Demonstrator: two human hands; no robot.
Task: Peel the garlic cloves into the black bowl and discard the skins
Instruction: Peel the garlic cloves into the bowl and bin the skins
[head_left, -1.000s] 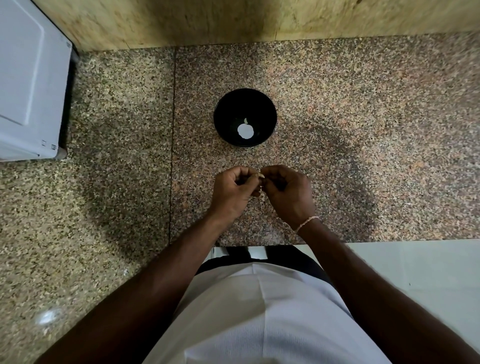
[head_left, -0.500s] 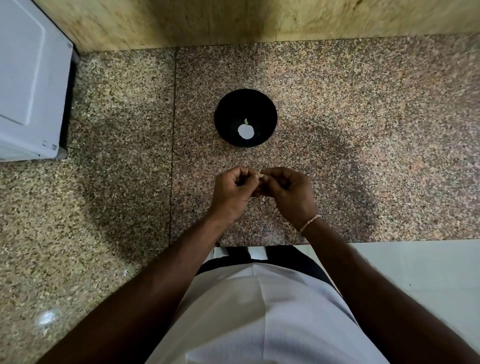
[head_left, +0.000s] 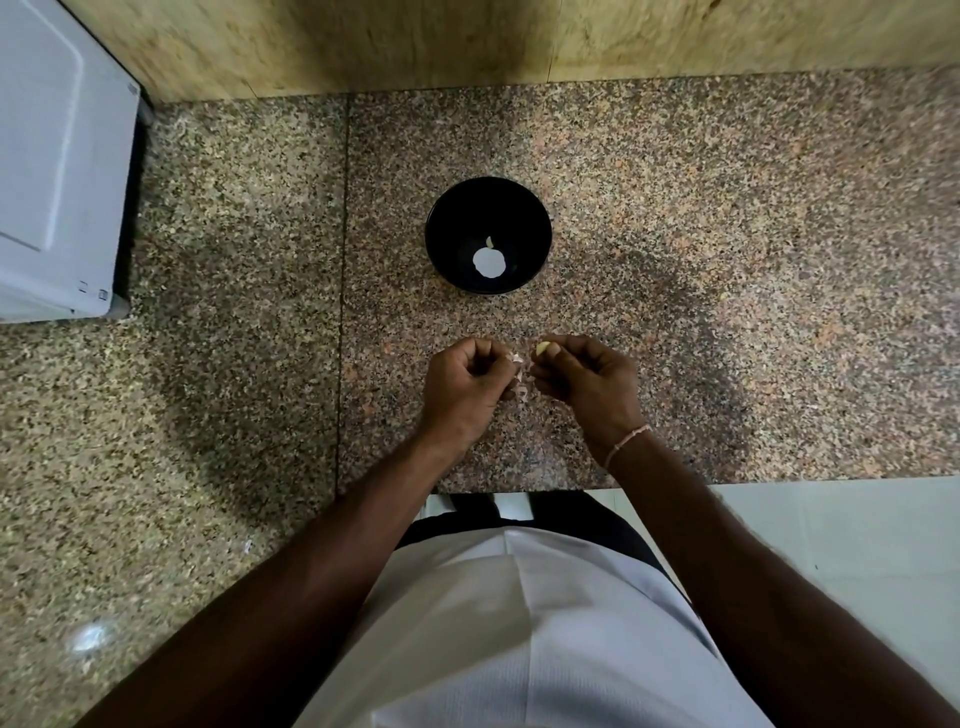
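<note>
Speckled brown-and-pink granite countertop (head_left: 727, 260) fills most of the frame, backed by a tan stone wall (head_left: 415, 41) along the top edge. Just above centre sits a round black bowl (head_left: 441, 218); inside it lie a white garlic bulb (head_left: 489, 262) and, just beyond it, a small pale peeled clove (head_left: 489, 241). Below the bowl, near the middle of the frame, both hands hover close together without touching. The right hand (head_left: 587, 376), a thin pale bracelet (head_left: 626, 444) at its wrist, pinches a small yellowish garlic clove (head_left: 542, 347) between thumb and fingertips. The left hand (head_left: 462, 384) has its fingers curled around papery pinkish-white garlic skins (head_left: 519, 371), which stick out toward the right hand. At the upper left stands a white boxy appliance (head_left: 52, 156). A white shirt (head_left: 519, 623) fills the bottom centre.
</note>
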